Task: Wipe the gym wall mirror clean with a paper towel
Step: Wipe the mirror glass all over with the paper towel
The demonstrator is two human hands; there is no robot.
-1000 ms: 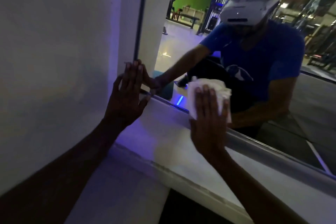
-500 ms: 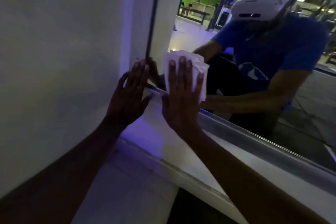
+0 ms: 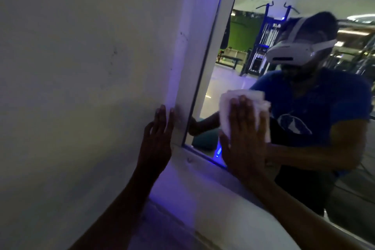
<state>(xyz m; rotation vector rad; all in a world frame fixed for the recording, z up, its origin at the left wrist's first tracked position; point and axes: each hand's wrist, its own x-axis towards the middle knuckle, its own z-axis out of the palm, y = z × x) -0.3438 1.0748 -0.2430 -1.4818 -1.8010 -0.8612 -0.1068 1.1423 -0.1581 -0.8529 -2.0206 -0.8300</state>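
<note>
- White, crumpled paper towel (image 3: 243, 97) sits flat against the glass of the large frameless wall mirror (image 3: 304, 199), low down near its bottom left corner.
- Your right hand (image 3: 244, 138) is spread open over the towel, palm and fingers pinning it to the glass rather than curling round it.
- Your left hand (image 3: 157, 138) lies open and flat on the pale painted wall (image 3: 81, 87) just beside the mirror's edge, holding nothing; it looks like a brace.
- Expect the towel to be light, soft and easily bunched or torn; a broad flat palm over its middle probably keeps it from rolling up as you push.
- Treat the glass as stiff, smooth and slippery, and likely fragile at the edge, so press evenly.
- No containers show here: no spray bottle, bucket or bin is in view, and you cannot tell whether the towel is damp or dry.
</note>
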